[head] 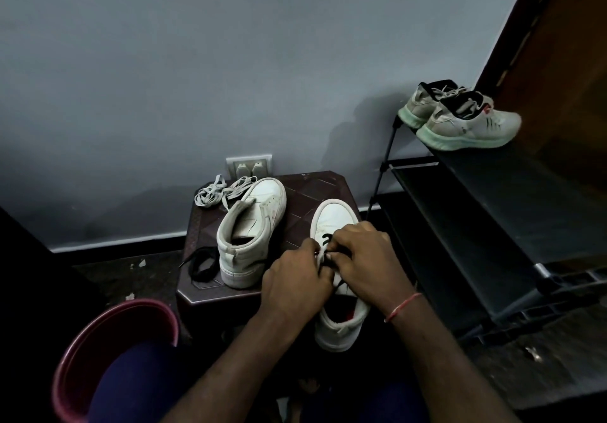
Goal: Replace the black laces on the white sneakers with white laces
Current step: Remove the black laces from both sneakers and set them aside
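Note:
Two white sneakers stand on a small dark brown stool [305, 189]. The left sneaker [251, 232] has no lace in it. The right sneaker [335, 222] carries a black lace [325, 238] across its front eyelets. Over its tongue my left hand [295, 283] and my right hand [363, 257] meet, fingers curled and pinching the black lace. A loose black lace [202, 265] lies on the stool left of the left sneaker. White laces [218, 191] lie in a heap at the stool's back left corner.
A black shoe rack [476, 199] stands at the right with a pair of grey-green running shoes [460, 117] on top. A maroon bucket [108, 340] sits at lower left by my knee. A wall socket [248, 164] is behind the stool.

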Demonstrator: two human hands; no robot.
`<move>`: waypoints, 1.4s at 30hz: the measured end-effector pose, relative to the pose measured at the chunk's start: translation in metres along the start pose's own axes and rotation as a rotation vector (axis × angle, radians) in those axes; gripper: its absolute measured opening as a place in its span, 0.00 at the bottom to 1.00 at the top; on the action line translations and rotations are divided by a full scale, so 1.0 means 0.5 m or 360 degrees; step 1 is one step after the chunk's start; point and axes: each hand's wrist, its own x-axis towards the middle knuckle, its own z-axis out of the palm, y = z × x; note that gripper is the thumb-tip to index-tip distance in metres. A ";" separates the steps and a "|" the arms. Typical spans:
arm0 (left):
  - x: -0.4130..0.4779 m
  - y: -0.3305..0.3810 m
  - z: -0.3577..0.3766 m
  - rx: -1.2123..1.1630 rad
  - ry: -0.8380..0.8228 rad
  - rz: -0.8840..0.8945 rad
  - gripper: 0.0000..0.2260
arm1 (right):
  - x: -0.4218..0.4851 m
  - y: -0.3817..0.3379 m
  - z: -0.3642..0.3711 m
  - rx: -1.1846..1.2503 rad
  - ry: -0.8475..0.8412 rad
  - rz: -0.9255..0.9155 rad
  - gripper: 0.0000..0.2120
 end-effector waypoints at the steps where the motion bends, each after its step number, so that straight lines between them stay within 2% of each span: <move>1: 0.000 0.003 -0.002 0.0006 0.0002 -0.0006 0.15 | -0.005 0.006 0.006 0.0105 0.0101 -0.0023 0.03; 4: 0.002 0.009 -0.016 0.0001 0.0049 0.0004 0.15 | -0.017 0.001 0.015 0.0631 0.0485 0.0104 0.04; 6: 0.006 0.010 -0.027 0.0012 0.0077 0.0013 0.16 | -0.008 0.000 0.004 0.1229 0.0792 0.0449 0.07; 7: 0.006 0.008 -0.029 0.0024 0.0065 0.0005 0.16 | 0.001 0.004 -0.005 0.1666 0.0936 0.0621 0.08; 9: 0.002 -0.001 -0.026 0.0040 0.0026 -0.0025 0.15 | 0.018 0.004 -0.030 0.2645 0.0989 0.0797 0.07; 10: -0.003 -0.007 -0.021 0.0039 0.0015 -0.0040 0.14 | 0.024 0.003 -0.035 0.2918 0.0947 0.0816 0.07; 11: -0.009 -0.011 -0.018 0.0026 0.0017 -0.0053 0.14 | 0.026 -0.001 -0.038 0.2973 0.0896 0.0825 0.07; 13: -0.013 -0.016 -0.012 -0.0003 0.0042 -0.0063 0.13 | 0.024 -0.015 -0.034 0.2577 0.0748 0.0784 0.07; 16: -0.011 -0.017 -0.011 -0.0045 0.0056 -0.0086 0.13 | 0.014 -0.025 -0.024 0.1343 0.0356 0.0517 0.05; 18: -0.007 -0.019 -0.012 -0.0104 0.0042 -0.0104 0.14 | 0.011 -0.025 -0.019 0.0735 0.0042 0.0306 0.05; 20: -0.006 -0.021 -0.012 -0.0171 0.0018 -0.0124 0.15 | 0.006 -0.030 -0.017 0.0282 -0.0238 0.0138 0.07; 22: -0.007 -0.023 -0.012 -0.0253 -0.0020 -0.0151 0.21 | 0.005 -0.036 -0.015 0.0057 -0.0330 0.0123 0.07; 26: -0.008 -0.023 -0.010 -0.0475 -0.0038 -0.0233 0.29 | 0.005 -0.040 -0.008 -0.0005 -0.0234 0.0128 0.05; 31: -0.013 -0.029 -0.008 -0.0788 -0.0058 -0.0346 0.19 | 0.001 -0.032 0.009 0.0046 -0.0169 0.0113 0.02; 34: -0.017 -0.032 0.000 -0.0863 -0.0047 -0.0390 0.18 | -0.006 -0.026 0.022 0.0186 -0.0072 0.0087 0.03; 39: -0.018 -0.030 0.005 -0.0890 0.0001 -0.0343 0.16 | -0.019 -0.019 0.042 0.0596 0.0180 0.0234 0.06; 41: -0.019 -0.027 0.002 -0.0891 0.0020 -0.0335 0.16 | -0.022 -0.016 0.042 0.0940 0.0395 0.0412 0.07; 42: -0.019 -0.029 0.002 -0.0889 0.0030 -0.0350 0.16 | -0.018 -0.011 0.036 0.1251 0.0532 0.0570 0.07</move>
